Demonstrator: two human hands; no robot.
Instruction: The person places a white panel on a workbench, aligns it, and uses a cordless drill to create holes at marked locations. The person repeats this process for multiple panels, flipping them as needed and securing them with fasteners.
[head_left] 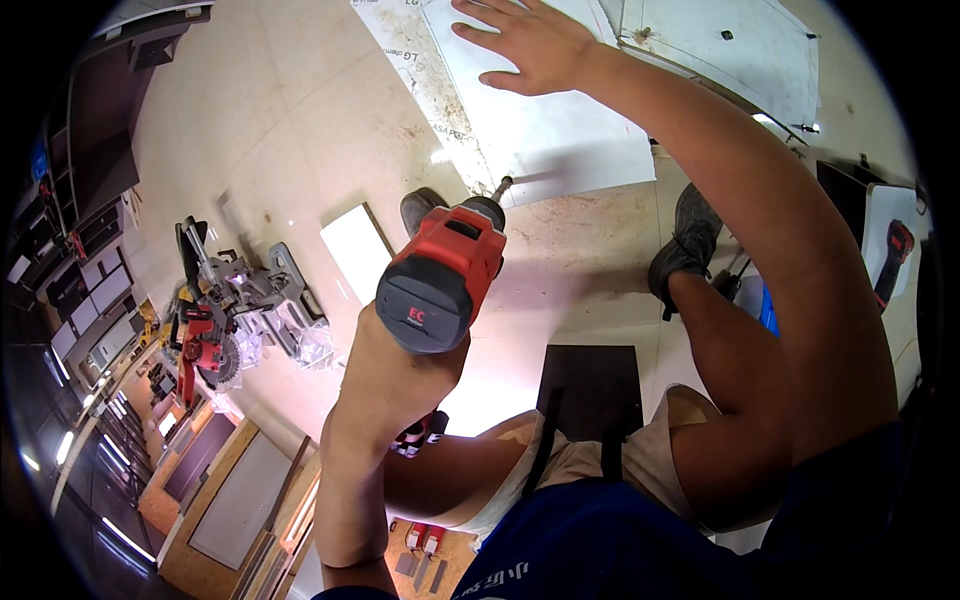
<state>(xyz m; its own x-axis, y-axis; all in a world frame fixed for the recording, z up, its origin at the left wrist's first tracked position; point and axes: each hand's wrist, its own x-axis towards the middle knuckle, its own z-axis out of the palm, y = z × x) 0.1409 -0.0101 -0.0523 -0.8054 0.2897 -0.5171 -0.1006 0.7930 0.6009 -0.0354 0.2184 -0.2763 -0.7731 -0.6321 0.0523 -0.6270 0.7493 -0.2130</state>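
Observation:
My left hand (400, 380) is closed round the grip of a red and black cordless drill (448, 262). The drill points away from me, and its bit (503, 188) meets or hovers just over the near edge of a white panel (545, 140); I cannot tell whether it touches. On the far part of that panel my right hand (540, 48) lies with its fingers spread, holding nothing. Under the panel's left side shows a sheet with printed film (410, 60). The drill's trigger and most of its handle are hidden behind my left hand.
Another white panel (725, 60) with small dark pieces lies at the far right. A mitre saw (210, 345) stands on the left, near a white board (357, 250). A red-handled tool (893, 262) rests at the right. A black box (592, 390) is between my legs.

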